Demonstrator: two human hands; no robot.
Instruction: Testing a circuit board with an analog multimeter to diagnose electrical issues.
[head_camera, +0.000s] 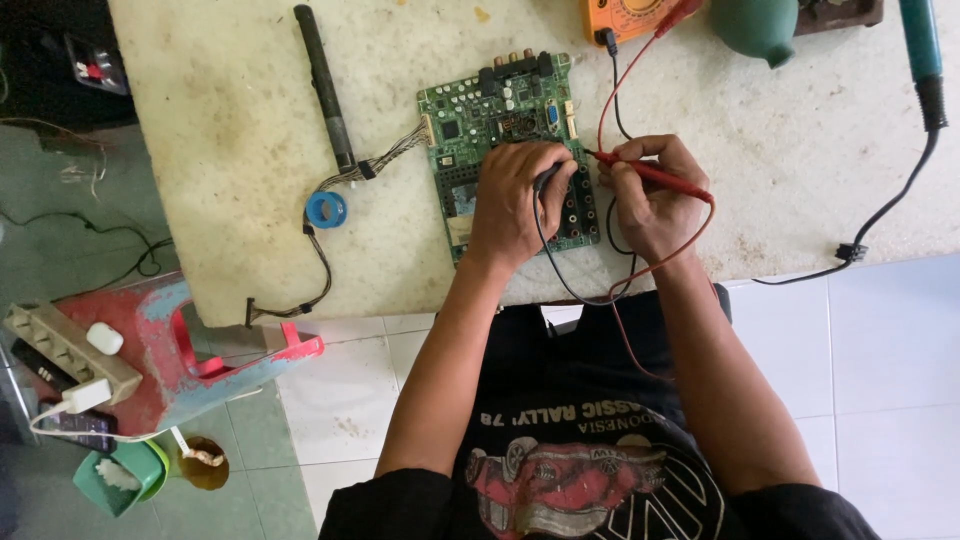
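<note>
Two probes are in use on a green circuit board (470, 150) that lies flat near the front edge of a stained pale worktop (230, 120). The left hand (515, 205) rests on the board with its fingers curled around a black probe (545, 180), its tip hidden under the hand. The right hand (650, 195) pinches a red probe (650, 172) between thumb and fingers, its point meeting the board's right edge. Both leads run up to an orange multimeter (625, 15) at the far edge, so the probing looks under way, though the meter's face is mostly cut off and no reading shows. The board is densely populated, with dark chips, a row of connectors along its top and a bundle of thin wires (395, 150) leaving its left side toward a blue tape roll (326, 209). A dark soldering iron (325, 85) lies untouched to the left.
</note>
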